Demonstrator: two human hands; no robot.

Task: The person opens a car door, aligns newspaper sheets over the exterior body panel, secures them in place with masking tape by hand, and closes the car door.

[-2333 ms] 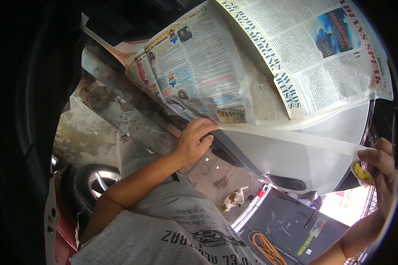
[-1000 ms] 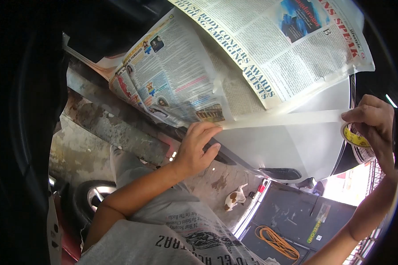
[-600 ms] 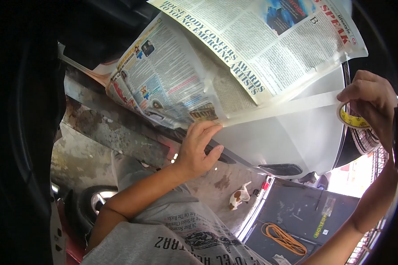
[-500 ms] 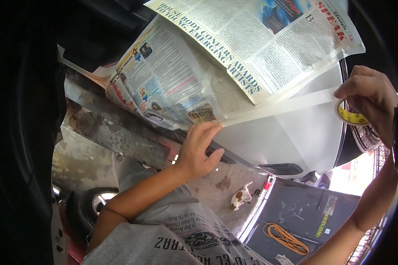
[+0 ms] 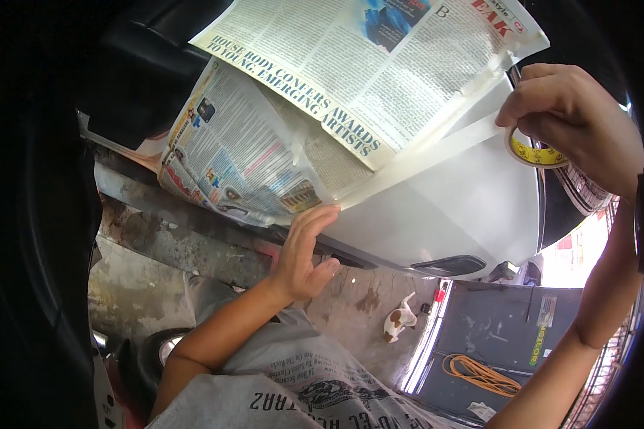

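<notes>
My right hand (image 5: 579, 121) grips a roll of masking tape (image 5: 538, 156) with a yellow-printed core. From it a pale strip of tape (image 5: 436, 159) stretches taut across a silver car body panel (image 5: 454, 222) to the newspaper's lower corner. There my left hand (image 5: 300, 254) presses its fingertips on the strip's end, the fingers straight and the thumb apart. One newspaper sheet (image 5: 322, 71) with a large headline covers the upper panel. Below it on the left lies a second sheet (image 5: 243, 154), its edges taped. Bare silver panel shows below the strip.
A worn sill (image 5: 172, 204) runs beneath the sheets on the left. On the concrete floor is a brown-and-white dog (image 5: 399, 317). An orange cable coil (image 5: 483, 375) rests on a dark grey surface (image 5: 504, 332). A wheel (image 5: 161, 350) stands at the lower left.
My right hand has risen with the tape roll, so the strip now slants more steeply. The left fingertips stay at the strip's end. The whole view has shifted slightly.
</notes>
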